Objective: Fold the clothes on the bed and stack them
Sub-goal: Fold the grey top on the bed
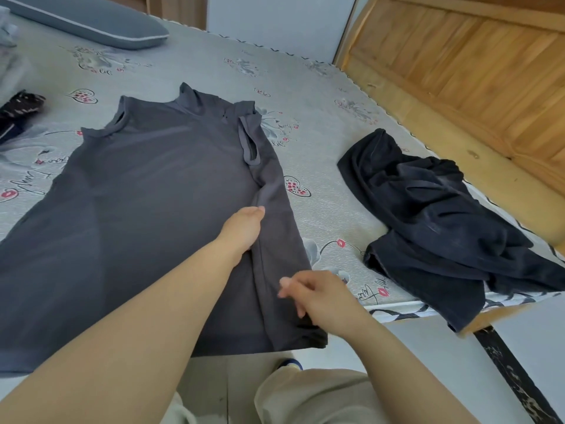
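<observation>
A dark grey sleeveless garment (146,215) lies spread flat on the bed (321,123), neck toward the far side. A narrow strip along its right side is folded inward. My left hand (243,228) rests on the garment at the crease of that fold, and its fingers are mostly hidden from view. Near the hem, my right hand (315,296) is over the garment's right edge with loosely curled fingers, and I see no cloth between them. A crumpled black garment (434,221) lies at the bed's right corner, partly hanging over the edge.
A grey pillow (91,19) lies at the far left. Dark patterned clothing (18,113) sits at the left edge. A wooden panel (477,75) runs along the bed's right side. The floor and my beige trousers (321,396) are below.
</observation>
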